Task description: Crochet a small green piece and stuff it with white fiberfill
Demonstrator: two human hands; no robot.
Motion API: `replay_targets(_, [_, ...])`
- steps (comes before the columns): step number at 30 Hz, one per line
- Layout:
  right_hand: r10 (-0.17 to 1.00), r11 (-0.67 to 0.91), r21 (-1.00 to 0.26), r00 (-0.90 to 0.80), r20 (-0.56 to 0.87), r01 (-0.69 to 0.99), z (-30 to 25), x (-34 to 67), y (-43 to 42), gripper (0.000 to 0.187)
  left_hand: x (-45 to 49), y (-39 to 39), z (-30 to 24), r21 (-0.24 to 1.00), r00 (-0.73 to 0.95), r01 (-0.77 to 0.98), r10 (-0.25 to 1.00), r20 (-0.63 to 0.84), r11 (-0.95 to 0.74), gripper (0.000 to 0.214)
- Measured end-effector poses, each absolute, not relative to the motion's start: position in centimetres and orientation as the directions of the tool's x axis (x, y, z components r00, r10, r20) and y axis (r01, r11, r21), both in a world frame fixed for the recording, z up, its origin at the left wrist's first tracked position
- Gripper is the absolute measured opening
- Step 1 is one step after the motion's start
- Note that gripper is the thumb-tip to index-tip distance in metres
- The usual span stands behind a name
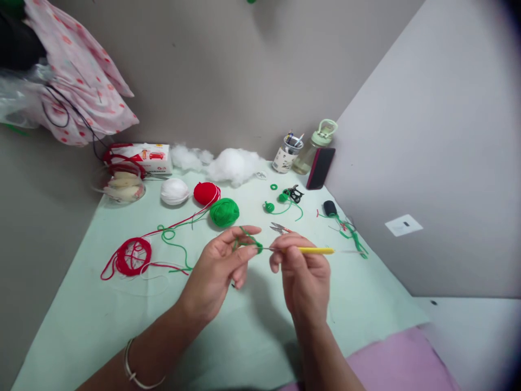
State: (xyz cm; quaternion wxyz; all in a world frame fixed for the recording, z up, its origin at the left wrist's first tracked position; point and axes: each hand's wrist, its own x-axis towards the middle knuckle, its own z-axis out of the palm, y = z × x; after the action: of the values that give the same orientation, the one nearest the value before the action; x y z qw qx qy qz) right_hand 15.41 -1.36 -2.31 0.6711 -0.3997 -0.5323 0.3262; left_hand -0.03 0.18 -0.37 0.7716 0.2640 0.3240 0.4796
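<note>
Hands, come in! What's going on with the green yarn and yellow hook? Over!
Left hand pinching green yarn piece. Right hand gripping yellow-handled hook, metal end at the piece. Snips on the table, just beyond that hand.

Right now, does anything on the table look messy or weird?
Yes: at the left, the red yarn lies in loose, tangled-looking loops, while the white ball, red ball and green ball look neatly wound.

Noted on tabletop (pixel 97 320), carton (pixel 158 157) at rear left, fibre stuffing (pixel 238 165) immediately right of carton, pen cup (pixel 281 162) then bottle (pixel 308 154) farther right, phone (pixel 321 168) before bottle, yarn coil (pixel 145 258) at left, hook (pixel 315 250) in right hand (pixel 306 277), snips (pixel 278 228) just beyond that hand.
</note>
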Motion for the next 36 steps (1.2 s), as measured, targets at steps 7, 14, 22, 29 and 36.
replay_targets(7, [0.874, 0.45, -0.751, -0.066, 0.481, 0.483, -1.2, 17.3, -1.2, 0.063, -0.6, 0.6, 0.1, 0.67, 0.242, -0.648, 0.932, -0.269, 0.362, 0.031])
replay_targets(14, [0.332, 0.552, -0.332, 0.163, 0.929, 0.765, 0.6, 18.8, -0.8, 0.052, -2.9, 2.0, 1.9, 0.574, 0.096, -0.776, 0.949, -0.302, 0.261, 0.044])
replay_targets(22, [0.843, 0.537, -0.841, -0.054, 0.535, 0.07, 5.6, 18.2, -0.1, 0.053, -2.8, 1.6, 2.1, 0.561, 0.12, -0.784, 0.95, -0.287, 0.268, 0.039])
replay_targets(29, [0.929, 0.322, -0.9, 0.28, 0.241, -0.293, 4.8, 18.0, 1.9, 0.057, -3.4, 1.4, 2.7, 0.555, 0.128, -0.787, 0.951, -0.282, 0.27, 0.037])
replay_targets(36, [0.933, 0.359, -0.928, 0.063, 0.354, -0.101, 5.7, 19.0, 2.6, 0.058, -3.5, 1.3, 2.9, 0.558, 0.131, -0.783, 0.95, -0.283, 0.274, 0.038])
